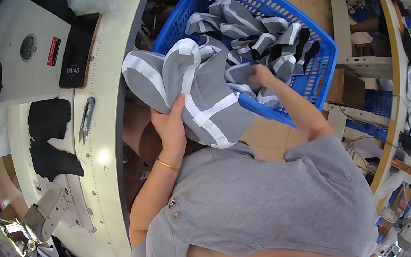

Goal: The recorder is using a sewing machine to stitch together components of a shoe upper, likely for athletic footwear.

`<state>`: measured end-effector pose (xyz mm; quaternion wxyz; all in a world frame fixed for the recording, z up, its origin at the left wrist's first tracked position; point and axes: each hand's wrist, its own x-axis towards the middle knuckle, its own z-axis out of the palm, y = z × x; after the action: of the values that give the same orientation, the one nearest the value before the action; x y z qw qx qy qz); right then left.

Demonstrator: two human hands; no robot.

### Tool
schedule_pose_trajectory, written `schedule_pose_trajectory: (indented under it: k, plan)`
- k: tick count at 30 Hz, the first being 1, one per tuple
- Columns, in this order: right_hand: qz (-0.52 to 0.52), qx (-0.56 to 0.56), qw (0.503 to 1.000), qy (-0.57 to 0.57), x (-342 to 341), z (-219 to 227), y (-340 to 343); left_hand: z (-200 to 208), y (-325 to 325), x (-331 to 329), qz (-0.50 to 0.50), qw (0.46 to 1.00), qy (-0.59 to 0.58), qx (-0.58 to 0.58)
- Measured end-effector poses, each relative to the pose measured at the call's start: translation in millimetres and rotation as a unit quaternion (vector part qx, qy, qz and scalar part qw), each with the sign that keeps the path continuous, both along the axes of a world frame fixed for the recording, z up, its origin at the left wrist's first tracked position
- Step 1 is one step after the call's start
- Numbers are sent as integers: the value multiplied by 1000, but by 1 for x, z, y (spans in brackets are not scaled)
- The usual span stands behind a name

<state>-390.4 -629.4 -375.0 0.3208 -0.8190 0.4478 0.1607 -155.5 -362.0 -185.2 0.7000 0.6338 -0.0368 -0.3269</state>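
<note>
My left hand [170, 126] is closed around a bundle of grey fabric pieces with white tape [206, 96], thumb on top, held beside the table edge. The pieces are curved, with white strips along edges and seams, and one shows a white cross. My right hand [260, 75] reaches into a blue plastic basket [330, 49]. Its slightly blurred fingers are closed at the edge of a grey fabric piece [238, 73] there. Many similar grey pieces with white and black trim [242, 23] lie loosely heaped around it.
At left stands a white sewing machine [16, 51] on a pale table [106, 198]. A phone [79, 51], thread snips [87, 119] and black fabric pieces [52, 136] lie there. A cardboard box [345, 89] and another worktable [394, 45] stand right of the basket.
</note>
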Motion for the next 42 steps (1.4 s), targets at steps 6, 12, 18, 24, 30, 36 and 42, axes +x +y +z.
schedule_pose_trajectory:
  k: [6,12,18,24,30,36,42]
  plan:
    - [-289,77,857,-420,15,158,-44,1,-2,2,16,1000,11,-22]
    - [-18,-115,735,-668,50,296,24,9,-12,-2,-21,998,61,-25]
    - [248,-126,851,-445,51,317,99,23,1,-19,6,993,102,-64]
    - [323,154,862,-359,40,333,95,48,30,-31,-18,996,-31,-83]
    - [284,-323,756,-493,141,343,176,95,108,-28,83,961,-196,-178]
    - [481,-85,646,-586,235,368,310,100,255,-26,308,867,-369,-128]
    - [493,73,633,-593,304,353,478,183,398,-14,374,888,-261,53]
